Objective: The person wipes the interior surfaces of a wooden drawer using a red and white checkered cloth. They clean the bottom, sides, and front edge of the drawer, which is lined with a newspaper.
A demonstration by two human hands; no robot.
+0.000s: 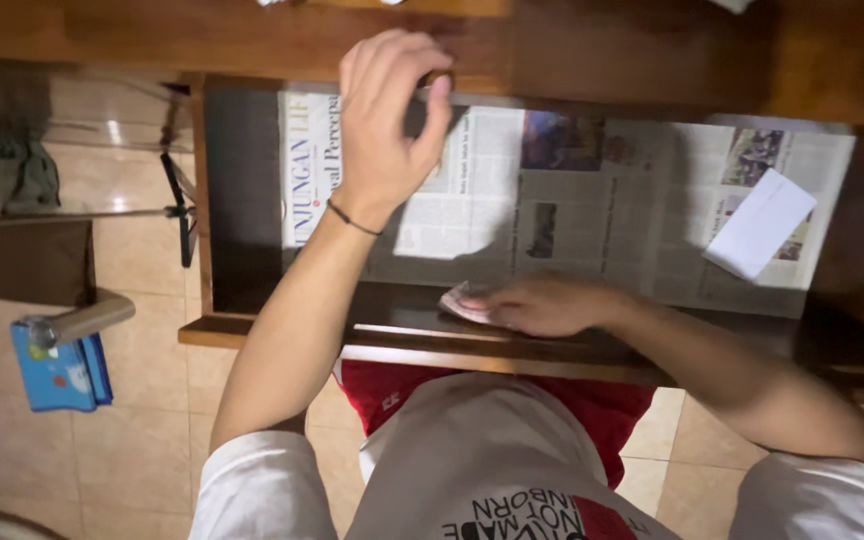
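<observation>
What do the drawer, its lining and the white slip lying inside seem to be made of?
The drawer looks like dark varnished wood: brown grain with a dull sheen. Its lining is newspaper, thin matte printed sheets. The white slip seems to be plain paper, perhaps an envelope, flat with crisp edges.

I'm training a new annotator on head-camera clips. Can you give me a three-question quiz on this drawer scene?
1. True or false: the open wooden drawer is lined with printed newspaper.
2. Which hand presses flat on the small pinkish paper slip at the drawer's near edge? A) left hand B) right hand
3. What lies on the newspaper toward the drawer's right end?

Key
1. True.
2. B; the left hand is raised at the drawer's far edge, fingers pinched on something small and dark that cannot be made out.
3. A white paper envelope, tilted.
</observation>
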